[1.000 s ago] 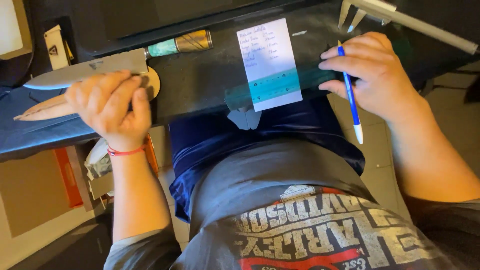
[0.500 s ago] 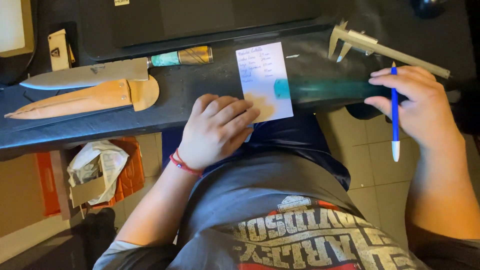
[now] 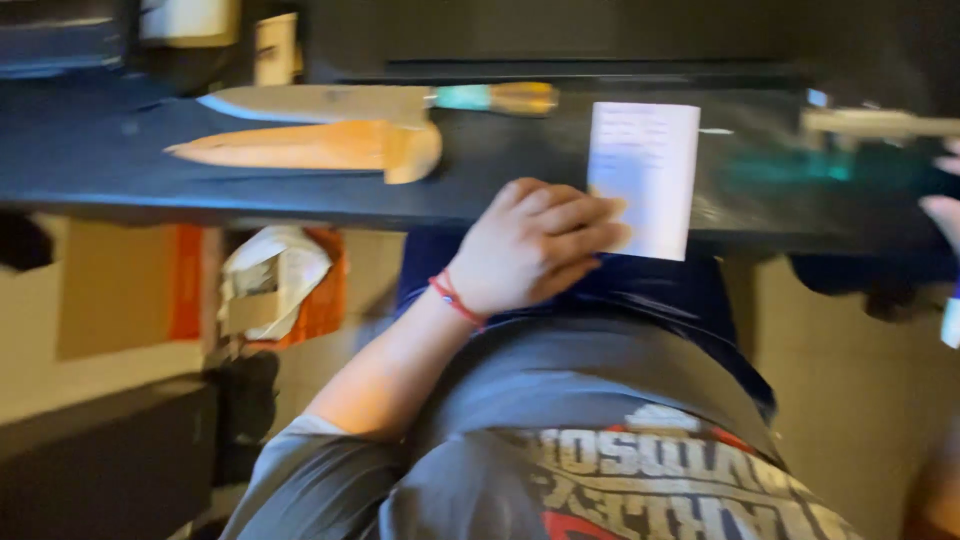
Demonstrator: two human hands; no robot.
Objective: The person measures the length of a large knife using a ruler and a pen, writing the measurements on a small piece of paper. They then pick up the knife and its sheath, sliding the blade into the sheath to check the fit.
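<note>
My left hand (image 3: 535, 245), a red string on its wrist, rests at the front edge of the dark table (image 3: 120, 170). Its fingertips touch the lower left edge of a white paper note (image 3: 645, 175). Only a sliver of my right hand (image 3: 943, 212) shows at the right edge of the view, with the white end of a blue pen (image 3: 950, 322) below it. Left of the note lie a large knife (image 3: 340, 100) with a teal and amber handle and, just in front of it, a tan leather sheath (image 3: 310, 145). The picture is blurred.
A metal caliper (image 3: 870, 122) lies on the table at the far right, above a teal smear. Under the table on the left are an orange box with crumpled paper (image 3: 270, 285), a cardboard panel (image 3: 110, 290) and a dark case (image 3: 100, 460).
The view has swung left, so my right hand and pen have slid almost out of view at the right. My left hand stays at the note's edge.
</note>
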